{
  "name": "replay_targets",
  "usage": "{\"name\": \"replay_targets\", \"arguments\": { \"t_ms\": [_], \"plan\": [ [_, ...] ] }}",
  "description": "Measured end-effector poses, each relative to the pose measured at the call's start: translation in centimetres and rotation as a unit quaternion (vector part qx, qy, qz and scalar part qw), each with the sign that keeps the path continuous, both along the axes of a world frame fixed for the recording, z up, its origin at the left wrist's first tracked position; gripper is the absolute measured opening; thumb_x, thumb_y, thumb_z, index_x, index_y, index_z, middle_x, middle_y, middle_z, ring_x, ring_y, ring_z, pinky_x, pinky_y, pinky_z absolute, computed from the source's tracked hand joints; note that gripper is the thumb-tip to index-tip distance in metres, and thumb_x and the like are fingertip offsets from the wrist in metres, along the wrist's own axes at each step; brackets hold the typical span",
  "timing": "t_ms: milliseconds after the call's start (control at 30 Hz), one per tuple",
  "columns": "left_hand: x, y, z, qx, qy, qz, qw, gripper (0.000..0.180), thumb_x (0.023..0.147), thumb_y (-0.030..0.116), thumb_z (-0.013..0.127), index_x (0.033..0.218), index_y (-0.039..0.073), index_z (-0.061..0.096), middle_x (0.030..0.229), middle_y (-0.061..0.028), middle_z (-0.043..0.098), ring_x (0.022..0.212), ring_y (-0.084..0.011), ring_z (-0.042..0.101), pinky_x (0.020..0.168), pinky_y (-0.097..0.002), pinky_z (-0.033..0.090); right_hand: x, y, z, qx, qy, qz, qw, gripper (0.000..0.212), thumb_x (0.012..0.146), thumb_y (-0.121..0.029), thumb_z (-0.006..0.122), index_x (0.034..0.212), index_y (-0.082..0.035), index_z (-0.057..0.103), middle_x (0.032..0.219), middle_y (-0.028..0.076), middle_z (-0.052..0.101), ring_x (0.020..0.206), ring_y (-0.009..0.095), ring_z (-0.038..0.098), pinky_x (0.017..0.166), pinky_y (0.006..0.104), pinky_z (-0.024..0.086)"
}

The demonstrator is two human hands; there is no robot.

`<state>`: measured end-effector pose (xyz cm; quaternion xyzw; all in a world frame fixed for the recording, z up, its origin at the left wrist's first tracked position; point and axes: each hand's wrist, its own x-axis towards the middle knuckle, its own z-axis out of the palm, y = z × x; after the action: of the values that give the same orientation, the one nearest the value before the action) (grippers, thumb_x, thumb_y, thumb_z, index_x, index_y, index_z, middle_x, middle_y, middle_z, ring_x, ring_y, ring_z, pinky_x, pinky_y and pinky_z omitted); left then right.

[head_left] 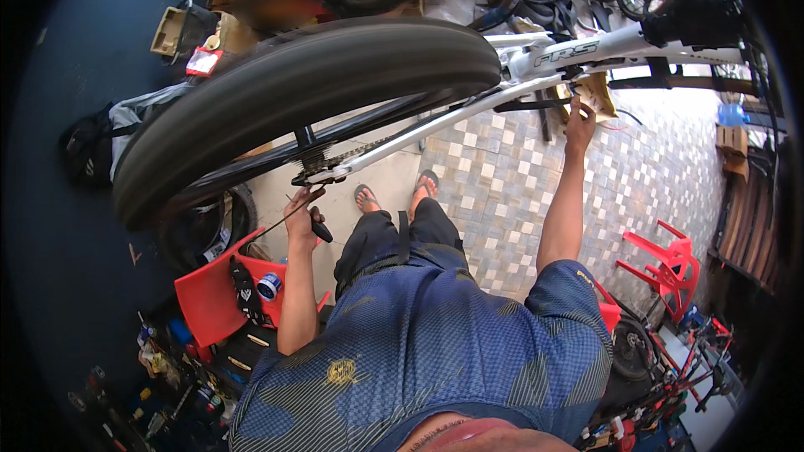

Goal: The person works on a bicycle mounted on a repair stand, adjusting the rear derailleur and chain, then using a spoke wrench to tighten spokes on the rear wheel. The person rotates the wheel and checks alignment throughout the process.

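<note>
A white bicycle frame (pixel 452 123) is held up in front of me at chest height. Its rear wheel (pixel 335 59) is smeared by motion at the tyre. The cassette (pixel 313 157) and chain (pixel 360 151) show beneath the wheel. My left hand (pixel 300 216) is closed just below the rear axle, around something dark and slim; a black handle-like piece (pixel 321 231) sticks out beside the fingers. What exactly it holds is unclear. My right hand (pixel 579 124) reaches far forward, its fingers closed on the outer end of the black crank arm (pixel 532 105).
A red chair (pixel 205 305) at the left bears a blue-and-white tub (pixel 269 286). Red stools (pixel 670 264) stand at the right on the tiled floor (pixel 502 176). Bicycle parts and wheels crowd the far side; tools (pixel 180 385) lie at the lower left.
</note>
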<state>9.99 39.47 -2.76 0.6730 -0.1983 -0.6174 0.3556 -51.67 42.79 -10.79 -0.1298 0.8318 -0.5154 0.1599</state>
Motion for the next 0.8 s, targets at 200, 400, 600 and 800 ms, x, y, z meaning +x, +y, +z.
{"name": "replay_targets", "arguments": {
  "t_ms": [200, 400, 600, 800],
  "plan": [
    [1.9, 2.1, 2.3, 0.015, -0.050, -0.045, 0.998, 0.032, 0.100, 0.025, 0.054, 0.121, 0.003, 0.063, 0.102, -0.0119, 0.069, 0.048, -0.0069, 0.042, 0.047, -0.0233, 0.042, -1.4, -1.7, -13.6, 0.126, 0.067, 0.054, 0.988, 0.030, 0.092, -0.035, 0.061, 0.104, -0.010, 0.069, 0.094, 0.015, 0.071, 0.087, 0.024, 0.068, 0.081, 0.0384, 0.050],
    [4.8, 7.1, 2.8, 0.002, -0.090, 0.029, 0.995, 0.034, 0.100, 0.025, 0.053, 0.121, -0.001, 0.061, 0.104, -0.0130, 0.069, 0.048, -0.0076, 0.044, 0.047, -0.0235, 0.042, 12.6, -2.1, -19.5, -0.030, -0.358, 0.112, 0.926, 0.043, 0.094, -0.029, 0.057, 0.135, -0.026, 0.048, 0.088, 0.001, 0.055, 0.074, 0.019, 0.058, 0.064, 0.0398, 0.051],
    [4.7, 7.1, 1.3, 0.022, -0.085, 0.006, 0.996, 0.036, 0.100, 0.026, 0.053, 0.121, -0.001, 0.061, 0.106, -0.0138, 0.069, 0.047, -0.0079, 0.045, 0.046, -0.0242, 0.043, 22.9, -1.9, -15.9, -0.082, -0.529, 0.098, 0.839, 0.046, 0.093, -0.015, 0.060, 0.136, -0.022, 0.047, 0.100, -0.001, 0.060, 0.089, 0.021, 0.060, 0.077, 0.0427, 0.050],
    [2.9, 6.3, -0.6, 0.032, -0.066, -0.021, 0.997, 0.036, 0.100, 0.027, 0.052, 0.121, -0.001, 0.062, 0.106, -0.0133, 0.069, 0.047, -0.0076, 0.044, 0.047, -0.0239, 0.043, 27.8, -0.8, -2.3, -0.125, -0.543, 0.149, 0.817, 0.027, 0.087, -0.010, 0.072, 0.111, -0.010, 0.060, 0.097, 0.002, 0.066, 0.084, 0.015, 0.063, 0.069, 0.0314, 0.047]
  ]
}}
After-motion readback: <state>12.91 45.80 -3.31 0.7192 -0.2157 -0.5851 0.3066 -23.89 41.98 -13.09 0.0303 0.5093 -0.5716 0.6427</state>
